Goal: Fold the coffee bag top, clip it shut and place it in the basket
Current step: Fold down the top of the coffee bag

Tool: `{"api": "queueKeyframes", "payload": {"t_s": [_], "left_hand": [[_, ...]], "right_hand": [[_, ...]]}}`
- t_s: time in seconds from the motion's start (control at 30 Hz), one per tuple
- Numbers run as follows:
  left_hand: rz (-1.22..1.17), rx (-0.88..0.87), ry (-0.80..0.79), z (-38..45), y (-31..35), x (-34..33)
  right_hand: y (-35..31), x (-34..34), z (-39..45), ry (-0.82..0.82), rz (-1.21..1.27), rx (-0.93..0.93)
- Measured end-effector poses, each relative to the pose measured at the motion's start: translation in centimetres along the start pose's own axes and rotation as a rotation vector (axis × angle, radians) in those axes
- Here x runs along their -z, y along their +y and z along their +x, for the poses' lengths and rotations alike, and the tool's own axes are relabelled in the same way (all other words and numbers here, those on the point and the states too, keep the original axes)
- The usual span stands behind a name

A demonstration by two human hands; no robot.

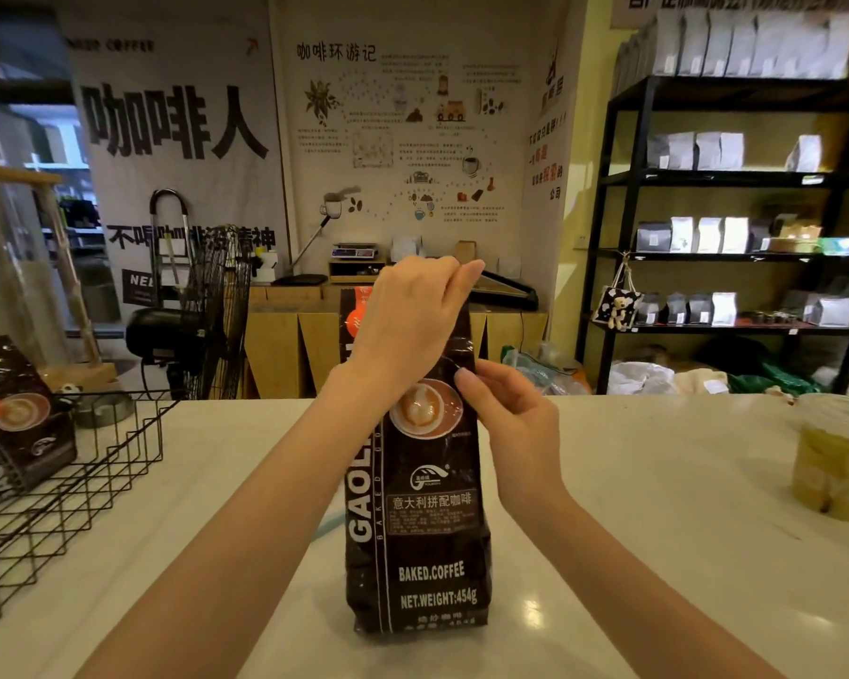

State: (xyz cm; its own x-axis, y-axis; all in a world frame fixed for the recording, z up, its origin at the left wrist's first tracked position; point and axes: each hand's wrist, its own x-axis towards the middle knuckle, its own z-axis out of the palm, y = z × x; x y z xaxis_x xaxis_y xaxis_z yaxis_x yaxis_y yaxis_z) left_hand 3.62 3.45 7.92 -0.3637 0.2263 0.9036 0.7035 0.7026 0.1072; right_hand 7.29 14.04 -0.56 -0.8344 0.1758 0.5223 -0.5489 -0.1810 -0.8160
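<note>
Your coffee bag (420, 531) stands upright on the white counter (633, 507), your left hand (408, 325) pinching its top edge with fingers closed on the foil, your right hand (508, 423) gripping its right side just below, well apart from the wire basket (69, 482) at left.

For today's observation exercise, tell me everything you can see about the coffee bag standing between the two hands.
The coffee bag is tall, dark and glossy, seemingly foil or plastic. White print reads GAOLI, BAKED.COFFEE and NET.WEIGHT:454g, with a latte cup picture and an orange patch near its top. It stands upright on the white counter, creased. The left hand grips its top from above; the right hand pinches its upper right edge. No clip is visible on it.
</note>
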Motion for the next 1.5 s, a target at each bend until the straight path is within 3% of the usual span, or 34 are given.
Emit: {"api": "queueKeyframes", "payload": {"t_s": [0.13,0.3,0.47,0.63,0.83,1.1,1.33,1.5], "left_hand": [[0.0,0.125,0.023,-2.2,-1.5,2.8],[-0.648,0.642,-0.206,-7.5,-3.3,3.6],[-0.985,0.662,-0.064,-9.0,-3.4,2.7],[-0.86,0.556,-0.101,-8.9,-3.4,2.5],[-0.994,0.691,-0.142,-8.7,-4.0,2.2],[-0.935,0.695,-0.279,-8.2,-4.2,2.7],[-0.781,0.739,-0.245,-7.8,-4.4,2.9],[-0.906,0.813,-0.33,-8.2,-5.0,3.0]], "right_hand": [[0.1,0.8,1.0,-0.003,0.045,-0.006],[0.4,1.2,1.6,-0.042,0.045,-0.015],[-0.2,1.4,2.1,-0.216,-0.157,0.176],[-1.3,2.4,3.0,-0.359,-0.177,0.048],[-2.4,3.4,4.2,-0.469,-0.237,-0.051],[-2.3,3.7,5.1,-0.473,-0.347,-0.169],[-2.4,2.9,5.1,-0.438,-0.444,-0.211],[-2.4,2.5,4.6,-0.373,-0.498,-0.15]]}}
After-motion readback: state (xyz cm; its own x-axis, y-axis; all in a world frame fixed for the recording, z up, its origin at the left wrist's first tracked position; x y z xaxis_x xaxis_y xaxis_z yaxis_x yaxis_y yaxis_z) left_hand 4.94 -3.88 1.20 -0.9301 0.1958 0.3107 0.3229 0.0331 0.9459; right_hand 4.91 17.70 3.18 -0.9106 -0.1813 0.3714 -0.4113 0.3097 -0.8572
